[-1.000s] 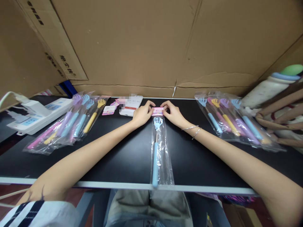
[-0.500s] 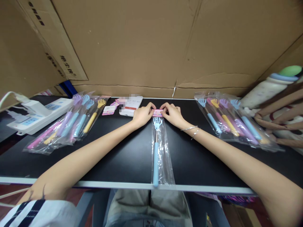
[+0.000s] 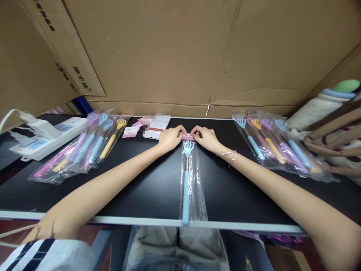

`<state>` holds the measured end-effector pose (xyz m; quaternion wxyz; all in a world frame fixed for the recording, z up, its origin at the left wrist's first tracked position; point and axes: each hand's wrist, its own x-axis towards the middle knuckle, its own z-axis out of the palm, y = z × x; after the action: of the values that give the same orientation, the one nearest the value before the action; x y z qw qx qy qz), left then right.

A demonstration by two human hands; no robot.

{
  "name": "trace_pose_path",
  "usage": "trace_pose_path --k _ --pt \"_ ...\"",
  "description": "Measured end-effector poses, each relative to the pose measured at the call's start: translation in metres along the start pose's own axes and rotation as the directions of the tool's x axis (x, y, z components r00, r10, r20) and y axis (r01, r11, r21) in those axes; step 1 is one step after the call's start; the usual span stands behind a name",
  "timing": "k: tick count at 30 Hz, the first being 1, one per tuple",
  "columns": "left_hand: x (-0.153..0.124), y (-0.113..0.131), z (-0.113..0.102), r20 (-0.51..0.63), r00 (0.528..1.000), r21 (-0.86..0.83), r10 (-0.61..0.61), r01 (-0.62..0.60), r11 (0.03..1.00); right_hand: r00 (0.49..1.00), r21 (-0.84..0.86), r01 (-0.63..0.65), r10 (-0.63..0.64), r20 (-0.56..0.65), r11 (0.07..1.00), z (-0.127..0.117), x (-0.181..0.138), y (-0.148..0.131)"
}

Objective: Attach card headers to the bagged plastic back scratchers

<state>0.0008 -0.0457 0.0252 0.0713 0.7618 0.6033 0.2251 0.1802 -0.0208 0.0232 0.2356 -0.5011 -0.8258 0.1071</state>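
1. Left hand (image 3: 170, 139) and right hand (image 3: 208, 139): each pinches 1 end of 1 pink card (image 3: 188, 137).
2. 1 clear bag (image 3: 197, 195), mid-table (image 3: 141, 188), contains 1 blue back scratcher (image 3: 186, 184).
3. Its long axis runs front to back, claw toward the card, handle end at the near edge.
4. Bagged scratchers: 4 claws show in the left pile (image 3: 79, 146), at least 4 in the right pile (image 3: 275, 150).

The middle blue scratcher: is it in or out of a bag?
In: the scratcher lies inside a clear bag, whose wrinkled plastic shows alongside it.
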Motion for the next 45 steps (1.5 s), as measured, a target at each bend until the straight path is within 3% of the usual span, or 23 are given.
trace_pose_path --k 25,30,33,39,42,45 --pt "-0.002 0.001 -0.005 0.021 1.000 -0.063 -0.005 0.007 0.998 1.000 0.023 0.008 -0.008 0.003 1.000 -0.001 0.000 0.001" --pt "-0.002 0.001 -0.004 -0.004 1.000 -0.106 0.010 -0.010 0.994 1.000 0.017 0.007 -0.007 0.002 1.000 0.000 0.000 0.002" --pt "-0.003 0.001 -0.004 -0.077 0.997 -0.149 0.029 -0.040 0.988 1.000 0.007 0.003 -0.003 0.004 1.000 -0.001 0.000 0.001" --pt "-0.011 0.005 -0.005 -0.275 0.943 -0.103 0.188 -0.224 0.969 1.000 -0.004 -0.003 0.004 0.011 1.000 -0.003 -0.002 -0.003" --pt "-0.014 0.009 -0.010 -0.256 0.894 0.027 0.369 -0.375 0.927 1.000 -0.005 -0.008 0.008 0.017 1.000 -0.005 -0.003 -0.004" --pt "-0.017 0.016 -0.018 -0.150 0.796 0.182 0.586 -0.560 0.808 1.000 0.007 -0.004 0.004 0.024 1.000 -0.007 -0.003 -0.006"
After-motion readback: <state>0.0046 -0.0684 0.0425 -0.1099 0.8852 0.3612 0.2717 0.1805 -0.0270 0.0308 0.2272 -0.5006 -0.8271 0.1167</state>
